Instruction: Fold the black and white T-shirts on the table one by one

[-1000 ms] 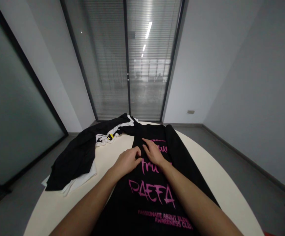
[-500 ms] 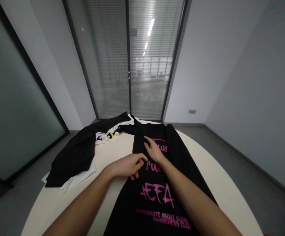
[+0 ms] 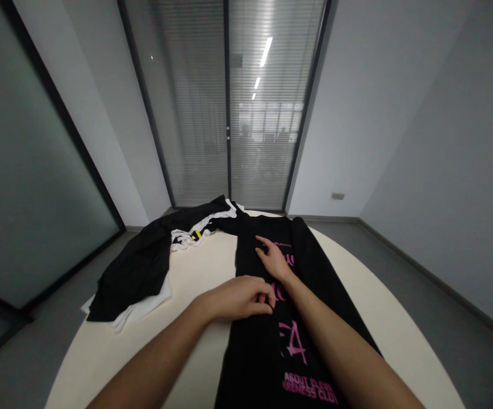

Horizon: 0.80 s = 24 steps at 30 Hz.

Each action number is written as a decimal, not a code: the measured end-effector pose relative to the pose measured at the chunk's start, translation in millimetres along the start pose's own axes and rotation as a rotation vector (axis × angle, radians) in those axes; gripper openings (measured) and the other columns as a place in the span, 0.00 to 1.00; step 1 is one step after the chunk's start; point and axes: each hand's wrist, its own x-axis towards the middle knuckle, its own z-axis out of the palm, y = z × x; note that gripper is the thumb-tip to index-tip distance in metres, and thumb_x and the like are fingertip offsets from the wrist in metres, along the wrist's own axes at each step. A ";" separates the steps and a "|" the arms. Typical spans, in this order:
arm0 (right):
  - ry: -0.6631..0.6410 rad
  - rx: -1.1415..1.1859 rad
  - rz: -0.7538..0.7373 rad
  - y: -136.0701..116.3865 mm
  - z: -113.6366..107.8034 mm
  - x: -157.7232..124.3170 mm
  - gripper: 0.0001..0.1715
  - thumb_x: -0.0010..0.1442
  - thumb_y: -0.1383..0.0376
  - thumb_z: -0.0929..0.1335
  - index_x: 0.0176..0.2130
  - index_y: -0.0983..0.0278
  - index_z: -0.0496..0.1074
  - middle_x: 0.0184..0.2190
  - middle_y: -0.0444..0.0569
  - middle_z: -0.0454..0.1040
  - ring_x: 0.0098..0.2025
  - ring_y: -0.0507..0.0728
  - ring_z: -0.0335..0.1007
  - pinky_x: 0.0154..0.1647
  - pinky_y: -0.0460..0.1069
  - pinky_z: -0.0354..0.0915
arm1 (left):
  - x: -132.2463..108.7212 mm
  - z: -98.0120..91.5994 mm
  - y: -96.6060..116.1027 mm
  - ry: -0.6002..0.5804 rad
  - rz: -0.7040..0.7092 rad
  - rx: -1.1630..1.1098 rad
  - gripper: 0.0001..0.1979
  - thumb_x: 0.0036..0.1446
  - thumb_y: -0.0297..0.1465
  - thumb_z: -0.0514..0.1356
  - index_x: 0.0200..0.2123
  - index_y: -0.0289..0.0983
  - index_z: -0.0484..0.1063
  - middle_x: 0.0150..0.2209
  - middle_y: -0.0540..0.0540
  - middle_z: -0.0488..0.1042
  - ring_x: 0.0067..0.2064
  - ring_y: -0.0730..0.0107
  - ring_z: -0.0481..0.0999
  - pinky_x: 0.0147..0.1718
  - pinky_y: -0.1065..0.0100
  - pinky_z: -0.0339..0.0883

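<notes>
A black shirt with pink lettering lies lengthwise in front of me, its left side folded inward over part of the print. My left hand has its fingers curled closed at the edge of that folded layer, beside the lettering. Farther up the shirt, my right hand rests on the cloth with its fingers apart, holding nothing. Along the shirt's right side runs a long black strip of cloth, which looks like a sleeve. My right forearm crosses over and hides some of the letters.
A pile of garments lies at the left of the round cream table: a black garment, white cloth beneath it, and a white piece with black and yellow marks. Beyond the table stands a glass partition with blinds.
My left hand has moved right, carrying the shirt's left edge inward, so more of the pink lettering is covered. The right hand stays nearly in place on the shirt.
</notes>
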 end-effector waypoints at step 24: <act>-0.135 -0.035 0.117 13.3 -39.6 11.4 0.22 0.54 0.63 0.73 0.48 0.65 0.78 0.41 0.50 0.79 0.43 0.56 0.74 0.49 0.51 0.67 | 8.2 45.8 21.1 0.010 0.264 0.190 0.15 0.58 0.37 0.64 0.50 0.48 0.77 0.51 0.48 0.71 0.48 0.63 0.75 0.45 0.66 0.71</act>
